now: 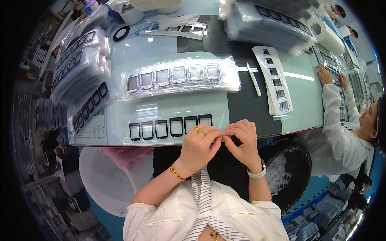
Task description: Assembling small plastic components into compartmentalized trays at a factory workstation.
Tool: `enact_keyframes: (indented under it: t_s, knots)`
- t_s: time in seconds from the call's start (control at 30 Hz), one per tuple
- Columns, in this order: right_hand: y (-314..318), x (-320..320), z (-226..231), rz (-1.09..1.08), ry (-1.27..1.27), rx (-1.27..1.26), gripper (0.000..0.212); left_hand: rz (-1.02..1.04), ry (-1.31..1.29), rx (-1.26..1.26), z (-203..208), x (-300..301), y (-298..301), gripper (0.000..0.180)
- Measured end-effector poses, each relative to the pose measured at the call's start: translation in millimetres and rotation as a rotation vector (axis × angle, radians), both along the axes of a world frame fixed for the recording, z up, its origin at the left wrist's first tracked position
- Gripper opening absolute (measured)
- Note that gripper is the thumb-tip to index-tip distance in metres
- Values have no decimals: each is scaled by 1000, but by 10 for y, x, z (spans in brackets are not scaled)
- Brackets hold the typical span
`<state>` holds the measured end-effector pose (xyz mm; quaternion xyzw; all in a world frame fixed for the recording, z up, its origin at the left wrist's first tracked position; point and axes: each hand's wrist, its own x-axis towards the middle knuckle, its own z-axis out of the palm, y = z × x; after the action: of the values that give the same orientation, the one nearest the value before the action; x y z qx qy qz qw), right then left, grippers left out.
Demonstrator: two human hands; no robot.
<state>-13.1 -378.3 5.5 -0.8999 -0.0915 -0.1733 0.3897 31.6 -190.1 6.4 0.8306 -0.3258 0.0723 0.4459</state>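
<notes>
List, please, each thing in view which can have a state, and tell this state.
Left hand, fingers pinched; held item unclear.
Right hand, fingers pinched; held item unclear.
Six black frames, lying in a row.
Clear plastic pack, lying flat, filled.
White strips, stacked flat.
White pen-like tool, lying down.
Dark bin, open, not empty.

Glossy pale-green worktable (305,96), light-blue floor (319,183), reflected strip light (298,76), pale wall (365,26) at upper right

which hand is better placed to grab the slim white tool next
Probably the right hand: it is nearer the slim white tool, which lies beyond it; the left hand sits farther away. The hands nearly touch; whether either holds anything is unclear.
</notes>
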Motion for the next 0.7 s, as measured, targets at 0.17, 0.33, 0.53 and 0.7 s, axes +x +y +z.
enact_keyframes:
  t_s: [0.17, 0.33, 0.53, 0.7]
  knots:
    - [48, 8, -21, -20, -22, -6, 18, 15, 17, 21, -11, -4, -10, 13]
    - [91, 21, -38, -42, -31, -33, 19, -8, 16, -11, -16, 17, -4, 14]
    - [109, 1, -67, -127, -15, -61, 14, 64, 804, -407, 29, 182, 179, 7]
    - [-53, 73, 233, 63, 163, 33, 18, -28, 964, -490, -9, 265, 320, 9]
